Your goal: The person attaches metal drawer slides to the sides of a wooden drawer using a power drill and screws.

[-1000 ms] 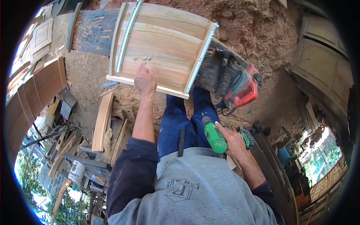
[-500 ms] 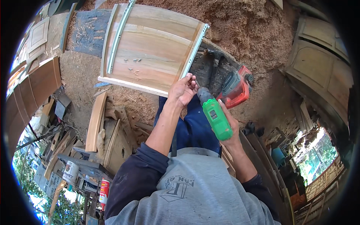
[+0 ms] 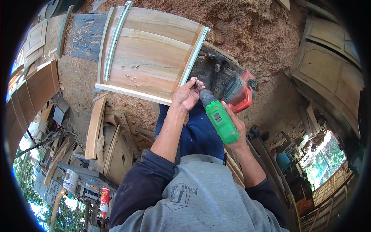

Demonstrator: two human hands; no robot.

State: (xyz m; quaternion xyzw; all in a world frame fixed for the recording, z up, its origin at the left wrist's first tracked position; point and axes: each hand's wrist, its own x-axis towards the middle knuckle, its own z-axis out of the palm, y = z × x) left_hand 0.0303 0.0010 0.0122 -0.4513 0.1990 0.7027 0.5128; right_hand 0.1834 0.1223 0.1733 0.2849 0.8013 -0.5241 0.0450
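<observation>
Silvery metal rails [image 3: 115, 39] lie on the brown wooden panel [image 3: 152, 48], small grey screws [image 3: 131, 66] sit undriven, right hand [image 3: 237, 127] grips green plastic drill [image 3: 222, 121], left hand [image 3: 185, 96] pinches at its tip, contents unclear.

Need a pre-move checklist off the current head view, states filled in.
1. Drill gripped: ok, the right hand is around it.
2. Left hand away from the drill's chuck: not ok, its fingertips are right at the front of it.
3. What the left fingertips hold: cannot tell, too small and partly hidden.
4. Wooden panel free of loose bits: not ok, small screw-like pieces lie on it.
5. Two metal rails fastened: cannot tell; both lie along the panel.
6. Red power tool apart from both hands: ok, off to the panel's right.
</observation>
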